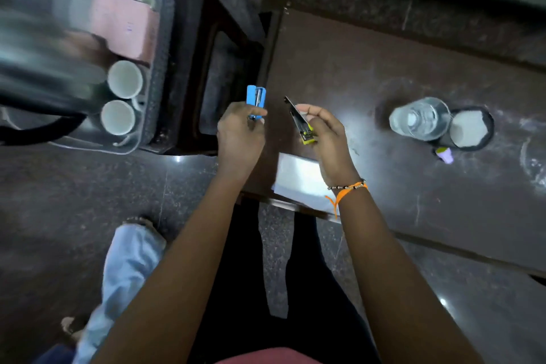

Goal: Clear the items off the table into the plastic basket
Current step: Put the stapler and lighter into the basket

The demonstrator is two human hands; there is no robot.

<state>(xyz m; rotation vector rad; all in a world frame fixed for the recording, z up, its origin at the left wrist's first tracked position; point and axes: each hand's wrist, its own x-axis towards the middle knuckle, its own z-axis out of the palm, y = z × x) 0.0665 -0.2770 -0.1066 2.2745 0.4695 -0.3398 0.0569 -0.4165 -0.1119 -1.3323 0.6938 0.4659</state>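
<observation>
My left hand grips a small blue stapler just off the table's left edge. My right hand holds a yellow and black stapler, opened, above the table's near left corner. The clear plastic basket stands to the far left on a dark stool. It holds two white cups, a pink pad and other blurred items. On the dark brown table remain a white paper sheet, a clear glass, a black-rimmed cup and a small purple object.
A dark wooden chair frame sits between basket and table. Another person's leg in light jeans stands at lower left on the dark granite floor. A large blurred dark object overlaps the basket's left side.
</observation>
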